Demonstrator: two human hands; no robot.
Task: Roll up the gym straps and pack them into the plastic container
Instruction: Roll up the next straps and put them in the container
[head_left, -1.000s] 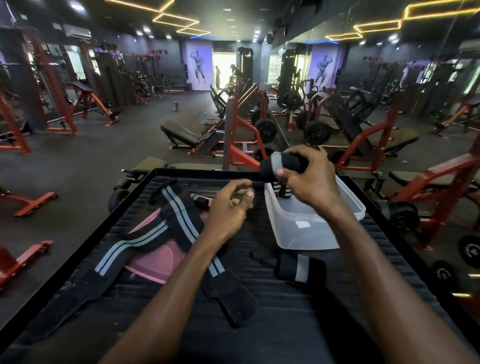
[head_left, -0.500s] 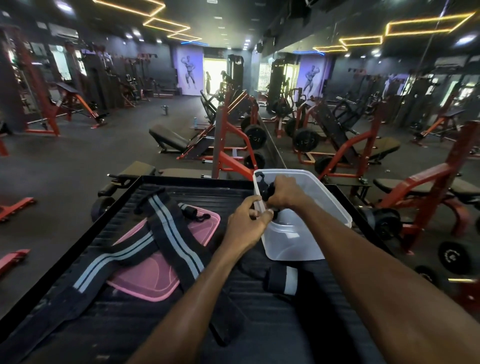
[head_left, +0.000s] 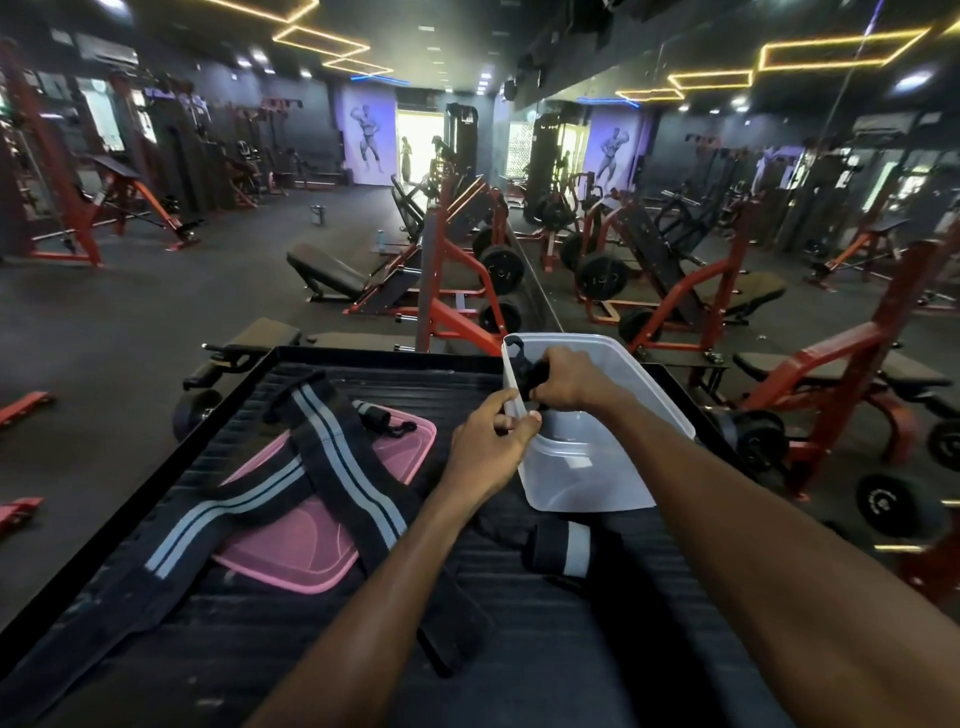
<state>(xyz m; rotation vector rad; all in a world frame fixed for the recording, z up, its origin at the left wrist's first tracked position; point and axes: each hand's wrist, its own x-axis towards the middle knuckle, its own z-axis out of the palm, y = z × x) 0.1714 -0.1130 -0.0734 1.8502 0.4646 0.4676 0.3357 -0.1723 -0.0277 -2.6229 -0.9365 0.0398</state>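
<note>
A translucent plastic container (head_left: 587, 467) stands on the black ribbed platform (head_left: 270, 649), tilted toward me. My right hand (head_left: 569, 379) is inside it, shut on a rolled black strap (head_left: 532, 374). My left hand (head_left: 491, 441) pinches the container's near left rim. Two long black straps with grey stripes (head_left: 337, 467) lie crossed over a pink lid (head_left: 311, 525). A small rolled strap (head_left: 371, 413) rests at the lid's far edge. Another rolled strap with a grey band (head_left: 569, 551) lies in front of the container.
The platform has a raised black rim (head_left: 363, 353). Beyond it stand red and black gym machines (head_left: 457, 291), benches and weight plates on a dark floor. A mirror wall runs along the right side.
My right hand has come down from above the container into it with the rolled strap. My left hand moved right from the platform and took the container's rim.
</note>
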